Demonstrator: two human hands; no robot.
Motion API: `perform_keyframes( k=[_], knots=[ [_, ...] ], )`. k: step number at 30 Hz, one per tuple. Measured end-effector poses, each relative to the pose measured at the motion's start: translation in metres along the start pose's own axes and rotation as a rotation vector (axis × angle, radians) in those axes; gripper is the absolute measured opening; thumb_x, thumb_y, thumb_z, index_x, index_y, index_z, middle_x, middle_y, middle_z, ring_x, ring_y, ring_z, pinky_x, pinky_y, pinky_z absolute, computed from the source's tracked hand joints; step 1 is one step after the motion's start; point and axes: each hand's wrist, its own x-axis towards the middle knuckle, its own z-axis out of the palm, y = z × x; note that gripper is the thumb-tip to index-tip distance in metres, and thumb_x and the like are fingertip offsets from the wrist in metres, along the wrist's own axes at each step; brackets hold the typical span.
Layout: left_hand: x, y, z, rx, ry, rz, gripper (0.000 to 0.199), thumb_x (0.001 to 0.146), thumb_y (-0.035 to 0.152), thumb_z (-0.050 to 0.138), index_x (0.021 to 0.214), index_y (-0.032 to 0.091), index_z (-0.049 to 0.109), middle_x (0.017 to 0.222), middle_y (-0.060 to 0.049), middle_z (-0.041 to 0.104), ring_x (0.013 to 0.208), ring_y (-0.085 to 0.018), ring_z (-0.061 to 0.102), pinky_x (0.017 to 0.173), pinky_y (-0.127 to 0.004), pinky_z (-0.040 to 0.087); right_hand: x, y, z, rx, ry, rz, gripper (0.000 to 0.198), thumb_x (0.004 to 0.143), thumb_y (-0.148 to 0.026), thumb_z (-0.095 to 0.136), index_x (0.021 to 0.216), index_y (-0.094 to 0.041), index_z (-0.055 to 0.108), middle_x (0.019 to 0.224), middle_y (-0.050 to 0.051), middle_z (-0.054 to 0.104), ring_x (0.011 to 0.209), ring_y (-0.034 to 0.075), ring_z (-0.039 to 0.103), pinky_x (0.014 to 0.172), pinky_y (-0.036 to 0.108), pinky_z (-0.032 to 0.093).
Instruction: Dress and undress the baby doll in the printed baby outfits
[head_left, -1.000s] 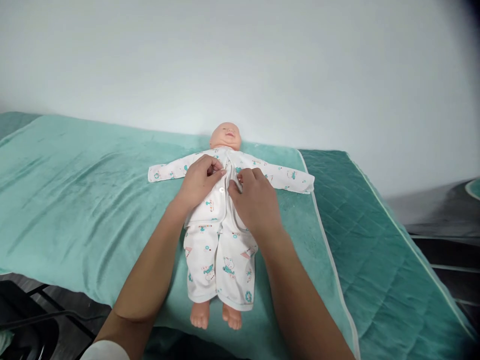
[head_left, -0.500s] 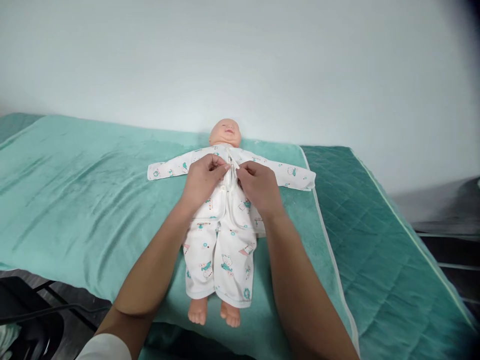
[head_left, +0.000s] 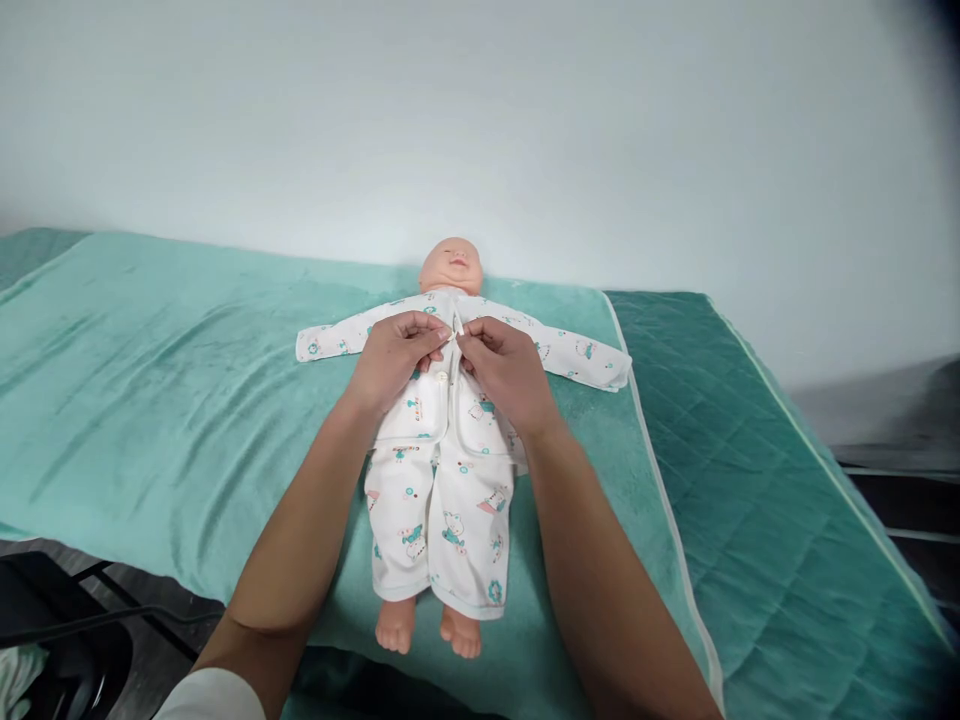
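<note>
A baby doll lies on its back, wearing a white printed jacket and matching trousers. Its sleeves stretch out to both sides, and its bare feet stick out below the trouser legs. My left hand pinches one front edge of the jacket at the chest. Close beside it, my right hand pinches the opposite edge, the fingertips of both hands almost meeting. A small button shows on the jacket just below my left fingers. What lies exactly between the fingertips is too small to make out.
A light green blanket lies under the doll, over a darker quilted cover on the right. Behind rises a plain pale wall. A black chair stands at the lower left.
My hands have drawn closer together at the chest, bringing the jacket's two front edges nearer. The right hand has shifted left. The doll has stayed in place.
</note>
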Motion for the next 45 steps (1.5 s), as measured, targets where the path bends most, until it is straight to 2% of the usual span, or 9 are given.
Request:
perform_keyframes(
  k=[6,14,19,23,27,34,45],
  knots=[
    [-0.001,0.0,-0.001,0.005,-0.015,-0.011,0.02,0.077,0.035,0.078,0.083,0.015,0.073,0.063,0.001,0.06,0.056,-0.008,0.05,0.056,-0.022,0.039,-0.002,0.0,-0.005,-0.029,-0.056,0.011,0.016,0.085,-0.033,0.058,0.076,-0.021,0.064,0.062,-0.003,0.055,0.058,0.011,0.046,0.054,0.025,0.035],
    [-0.002,-0.002,0.001,0.066,0.016,0.029,0.02,0.078,0.036,0.077,0.081,0.016,0.074,0.063,0.0,0.061,0.056,-0.009,0.051,0.055,-0.023,0.041,0.0,0.005,-0.009,0.148,-0.082,0.063,0.012,0.084,-0.032,0.063,0.086,-0.021,0.066,0.065,-0.003,0.06,0.057,0.01,0.05,0.051,0.024,0.038],
    [-0.004,-0.002,0.004,0.112,0.021,0.05,0.021,0.079,0.037,0.076,0.082,0.016,0.074,0.063,0.0,0.061,0.058,-0.01,0.052,0.056,-0.023,0.042,0.001,0.009,-0.006,0.207,-0.083,0.067,0.02,0.079,-0.029,0.07,0.096,-0.021,0.064,0.074,-0.004,0.063,0.063,0.01,0.055,0.055,0.024,0.04],
    [-0.006,0.0,0.007,0.174,0.057,0.046,0.021,0.078,0.037,0.076,0.081,0.016,0.072,0.064,0.001,0.062,0.057,-0.009,0.053,0.055,-0.023,0.041,0.002,0.015,-0.004,0.19,-0.106,-0.014,0.018,0.08,-0.03,0.07,0.095,-0.021,0.064,0.082,-0.002,0.065,0.074,0.012,0.06,0.067,0.027,0.046],
    [-0.006,0.001,0.009,0.239,0.101,0.033,0.018,0.079,0.034,0.073,0.081,0.016,0.072,0.067,0.0,0.064,0.057,-0.009,0.054,0.055,-0.022,0.042,0.001,0.014,-0.003,0.117,-0.116,-0.049,0.017,0.082,-0.028,0.068,0.097,-0.022,0.063,0.084,-0.001,0.066,0.076,0.013,0.061,0.071,0.028,0.047],
    [-0.006,0.0,0.009,0.223,0.132,0.017,0.014,0.077,0.025,0.069,0.088,0.017,0.072,0.068,0.001,0.064,0.056,-0.009,0.055,0.056,-0.022,0.046,-0.002,0.01,-0.005,0.076,-0.152,-0.042,0.021,0.082,-0.028,0.066,0.103,-0.022,0.062,0.086,-0.002,0.066,0.076,0.013,0.06,0.07,0.027,0.047],
    [-0.007,0.002,0.01,0.09,0.107,0.009,0.027,0.071,0.013,0.063,0.097,0.017,0.069,0.071,0.003,0.062,0.056,-0.007,0.054,0.054,-0.02,0.047,-0.005,0.001,-0.006,0.027,-0.167,-0.02,0.024,0.081,-0.026,0.065,0.104,-0.023,0.062,0.085,-0.003,0.065,0.07,0.012,0.055,0.064,0.025,0.044]
  ],
)
